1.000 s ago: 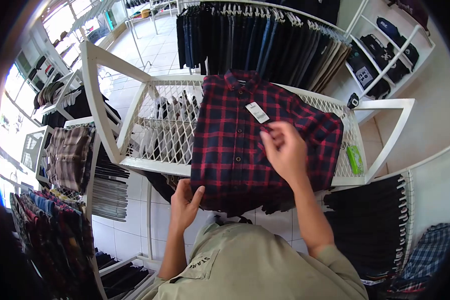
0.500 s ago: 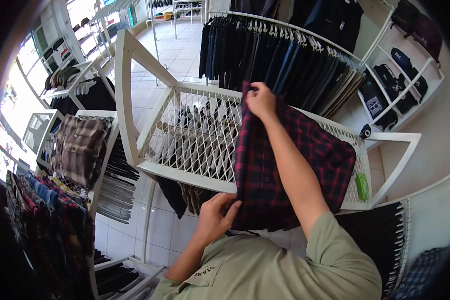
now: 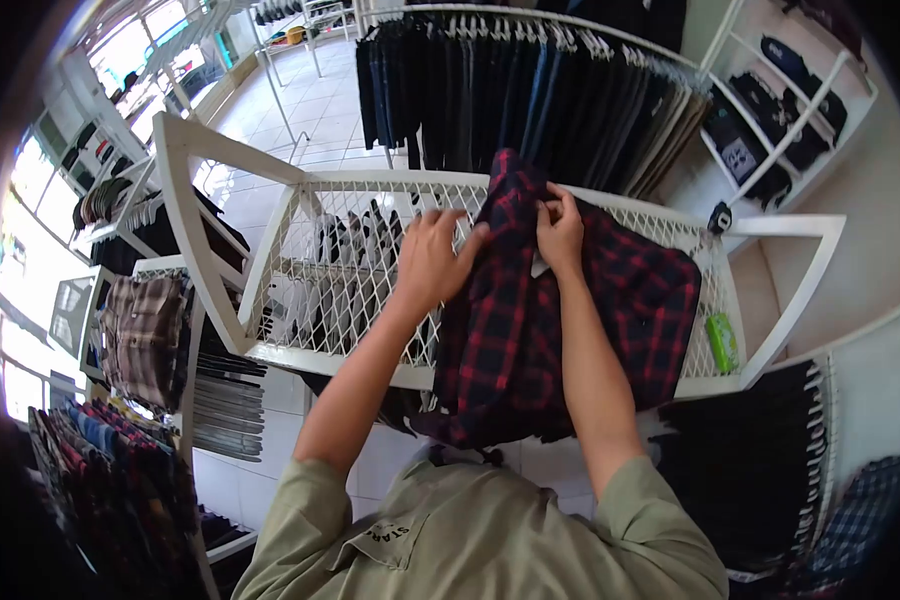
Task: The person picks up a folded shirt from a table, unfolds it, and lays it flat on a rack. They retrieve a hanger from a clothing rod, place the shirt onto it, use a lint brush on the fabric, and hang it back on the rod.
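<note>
A dark plaid shirt [image 3: 638,300] with red and navy checks lies over the right part of a white mesh-topped rack [image 3: 370,178], its lower end hanging past the near edge. My right hand [image 3: 560,235] pinches the shirt's fabric near the far end, with a small pale patch showing just under the wrist. Fingers apart, my left hand [image 3: 432,258] is over the mesh at the shirt's left edge, its thumb tip right at the cloth. The shirt's left part is folded in over itself.
A green packet [image 3: 722,342] lies on the mesh at the right. Dark trousers [image 3: 490,95] hang on a rail behind. At the left are a folded brown plaid shirt [image 3: 145,330] and hanging plaid shirts [image 3: 120,480]. Bags [image 3: 760,140] stand on a shelf at the right.
My left hand has left the shirt's near edge and moved forward over the mesh. My right hand has shifted right and nearer. The shirt's left side has been turned inward.
</note>
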The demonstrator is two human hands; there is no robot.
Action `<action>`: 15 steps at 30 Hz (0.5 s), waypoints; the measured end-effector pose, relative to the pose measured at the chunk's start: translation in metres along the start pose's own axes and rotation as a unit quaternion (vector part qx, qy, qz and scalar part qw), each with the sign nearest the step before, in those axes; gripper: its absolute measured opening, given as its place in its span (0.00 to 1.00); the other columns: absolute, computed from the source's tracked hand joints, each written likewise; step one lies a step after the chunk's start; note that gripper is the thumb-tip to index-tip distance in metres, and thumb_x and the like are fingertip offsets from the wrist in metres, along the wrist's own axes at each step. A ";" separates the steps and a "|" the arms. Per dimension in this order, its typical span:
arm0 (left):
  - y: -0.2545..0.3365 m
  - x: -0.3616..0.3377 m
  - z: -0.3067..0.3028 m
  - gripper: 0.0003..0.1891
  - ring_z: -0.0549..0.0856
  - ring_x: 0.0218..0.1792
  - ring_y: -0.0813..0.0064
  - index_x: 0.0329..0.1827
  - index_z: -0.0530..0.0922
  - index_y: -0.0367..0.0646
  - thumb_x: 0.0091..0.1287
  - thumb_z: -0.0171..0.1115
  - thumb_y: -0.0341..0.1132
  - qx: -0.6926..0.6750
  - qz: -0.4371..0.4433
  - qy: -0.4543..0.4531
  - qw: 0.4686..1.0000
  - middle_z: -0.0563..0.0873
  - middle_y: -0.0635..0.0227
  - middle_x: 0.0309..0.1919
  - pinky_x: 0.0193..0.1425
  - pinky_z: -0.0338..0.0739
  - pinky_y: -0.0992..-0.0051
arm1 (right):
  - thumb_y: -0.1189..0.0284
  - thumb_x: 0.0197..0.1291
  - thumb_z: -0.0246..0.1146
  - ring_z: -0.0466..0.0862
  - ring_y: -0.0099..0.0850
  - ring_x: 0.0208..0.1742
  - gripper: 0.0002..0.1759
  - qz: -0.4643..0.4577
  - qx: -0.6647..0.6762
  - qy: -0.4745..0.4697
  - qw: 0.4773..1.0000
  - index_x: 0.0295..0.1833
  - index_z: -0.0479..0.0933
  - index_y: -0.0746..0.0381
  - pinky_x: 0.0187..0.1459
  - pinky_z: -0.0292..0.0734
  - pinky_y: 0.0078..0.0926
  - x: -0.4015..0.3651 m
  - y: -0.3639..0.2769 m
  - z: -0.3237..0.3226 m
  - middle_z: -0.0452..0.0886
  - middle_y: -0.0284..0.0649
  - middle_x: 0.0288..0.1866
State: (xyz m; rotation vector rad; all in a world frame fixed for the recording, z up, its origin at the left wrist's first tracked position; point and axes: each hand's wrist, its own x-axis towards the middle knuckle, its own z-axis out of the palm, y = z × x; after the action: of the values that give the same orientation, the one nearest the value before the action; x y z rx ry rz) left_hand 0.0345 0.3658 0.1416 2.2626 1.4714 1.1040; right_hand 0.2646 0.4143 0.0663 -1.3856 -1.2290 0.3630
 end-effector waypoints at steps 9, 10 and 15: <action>-0.025 0.033 0.054 0.18 0.85 0.58 0.52 0.61 0.79 0.36 0.81 0.55 0.41 -0.217 -0.165 -0.012 0.962 0.87 0.47 0.57 0.66 0.75 0.61 | 0.58 0.67 0.69 0.80 0.46 0.57 0.16 -0.024 -0.272 0.062 0.960 0.56 0.85 0.52 0.62 0.71 0.50 -0.005 0.009 -0.007 0.86 0.42 0.48; -0.027 0.032 0.052 0.19 0.85 0.59 0.57 0.63 0.78 0.35 0.83 0.52 0.41 -0.309 -0.167 0.040 0.936 0.87 0.49 0.57 0.66 0.75 0.62 | 0.58 0.67 0.69 0.80 0.46 0.57 0.16 -0.015 -0.272 0.061 0.960 0.56 0.85 0.52 0.62 0.71 0.50 -0.007 0.007 -0.009 0.86 0.42 0.48; -0.070 0.067 -0.020 0.19 0.81 0.40 0.66 0.56 0.80 0.33 0.82 0.54 0.44 -0.193 -0.128 0.073 0.970 0.85 0.52 0.38 0.50 0.76 0.65 | 0.54 0.65 0.70 0.77 0.45 0.63 0.16 -0.003 -0.312 0.039 0.949 0.52 0.87 0.51 0.64 0.71 0.47 -0.007 0.003 -0.012 0.83 0.41 0.57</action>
State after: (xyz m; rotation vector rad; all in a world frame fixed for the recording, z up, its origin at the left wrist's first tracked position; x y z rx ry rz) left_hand -0.0125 0.4521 0.1482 1.7110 1.4029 1.3567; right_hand 0.2729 0.4025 0.0639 -1.9085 -1.3408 -0.1056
